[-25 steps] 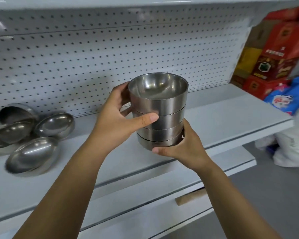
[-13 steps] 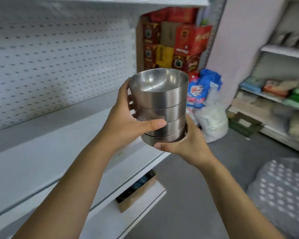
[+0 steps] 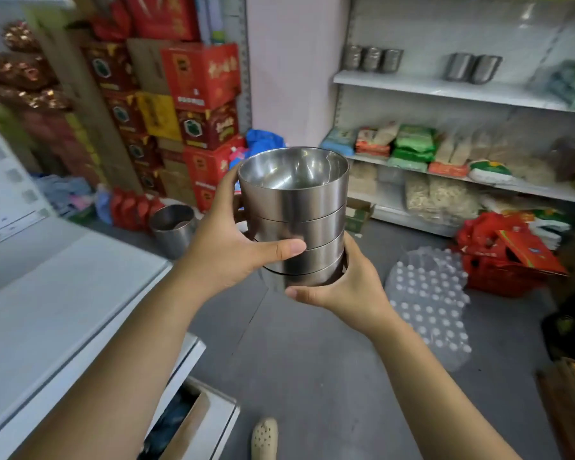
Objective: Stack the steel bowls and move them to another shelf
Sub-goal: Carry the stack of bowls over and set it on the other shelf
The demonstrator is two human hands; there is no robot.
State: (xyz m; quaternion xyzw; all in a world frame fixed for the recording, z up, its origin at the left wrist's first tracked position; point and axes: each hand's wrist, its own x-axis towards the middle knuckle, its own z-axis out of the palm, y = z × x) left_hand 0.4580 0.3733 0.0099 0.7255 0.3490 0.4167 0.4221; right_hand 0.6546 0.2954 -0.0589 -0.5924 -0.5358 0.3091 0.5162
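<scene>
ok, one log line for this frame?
phase: carry | left hand: grips bowl stack side | right hand: holds stack base | stack: upright, midair | ahead: far shelf with steel cups

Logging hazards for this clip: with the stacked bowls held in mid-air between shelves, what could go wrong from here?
1. The stack of steel bowls is held only by the left hand round its side and the right hand under its base; the smooth bowls could slip, or the top one tip off.
2. The bubble wrap lies on the floor before the far shelf; stepping on it might cause a stumble.
</scene>
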